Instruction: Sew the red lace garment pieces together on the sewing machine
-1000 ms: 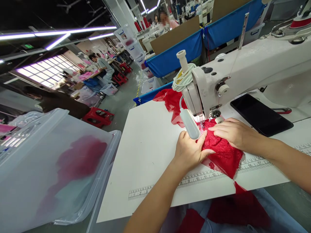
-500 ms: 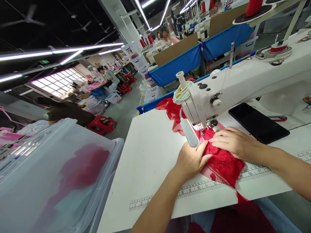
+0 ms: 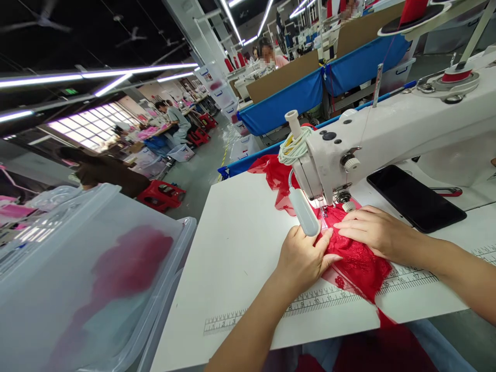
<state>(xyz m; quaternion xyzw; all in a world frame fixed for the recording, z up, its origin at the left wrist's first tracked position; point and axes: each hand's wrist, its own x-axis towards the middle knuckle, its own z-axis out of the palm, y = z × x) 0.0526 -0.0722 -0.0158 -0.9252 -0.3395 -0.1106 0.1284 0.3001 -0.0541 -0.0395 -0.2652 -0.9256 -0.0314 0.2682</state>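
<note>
One clear plastic bin [image 3: 96, 268] is seen at the left of the desk [image 3: 240, 248], with red cloth blurred inside it. The red lace piece [image 3: 358, 261] is laid flat on the desk under the needle of the sewing machine [image 3: 387, 134], its long axis running from the machine toward the near desk edge. It is pressed down by the left hand [image 3: 304, 258], fingers together, and by the right hand [image 3: 370, 232], fingers flat. A black phone [image 3: 416, 199] is lying beside the machine.

Long factory hall under ceiling strip lights [image 3: 127, 70], bright gridded window [image 3: 83, 129] left, red stools [image 3: 160, 195] on grey floor [image 3: 201, 173].
</note>
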